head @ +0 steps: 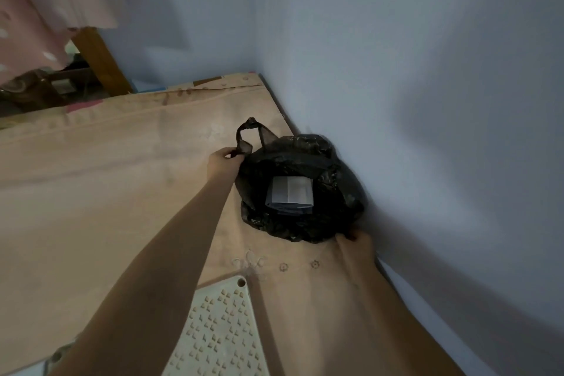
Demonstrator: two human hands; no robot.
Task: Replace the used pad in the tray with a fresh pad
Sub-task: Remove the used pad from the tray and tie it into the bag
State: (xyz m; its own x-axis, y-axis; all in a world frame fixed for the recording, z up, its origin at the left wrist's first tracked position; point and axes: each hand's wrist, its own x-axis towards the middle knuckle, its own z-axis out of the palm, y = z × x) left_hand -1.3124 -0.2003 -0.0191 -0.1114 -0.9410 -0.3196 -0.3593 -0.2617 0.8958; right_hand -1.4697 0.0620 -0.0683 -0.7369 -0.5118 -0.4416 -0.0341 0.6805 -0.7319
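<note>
Far left: pink spotted cloth (pixel 36 9) hanging at the top corner, brown wooden post (pixel 102 61) just right of it, dark clutter below, too blurred to identify.

Peach-beige patterned sheet (pixel 91 192) covers the flat surface and runs from the left edge to the pale blue-grey wall (pixel 427 101). Can't tell what is under the sheet.

Bottom centre: cream perforated plastic tray grid (pixel 219 333), corner with a round hole pointing away from the camera, lying on the sheet between the two forearms. No pad visible on the part in frame.

Left hand (pixel 222 162): arm stretched forward, grip pinching the left edge of the black plastic carrier bag (pixel 332 201) at the base of its handle loop (pixel 250 134). The loop stands up just beyond the fingers.

The bag sits on the sheet, against the wall, mouth open toward the camera. Inside: a folded white-and-grey pad (pixel 290 194), flat, roughly centred in the opening. Used or fresh: can't tell.

Right hand (pixel 357 243): at the bag's near-right edge, close to the wall, touching the plastic. Fingers are tucked under the bag rim and mostly hidden, so can't tell whether this grip is pinching or just resting.
</note>
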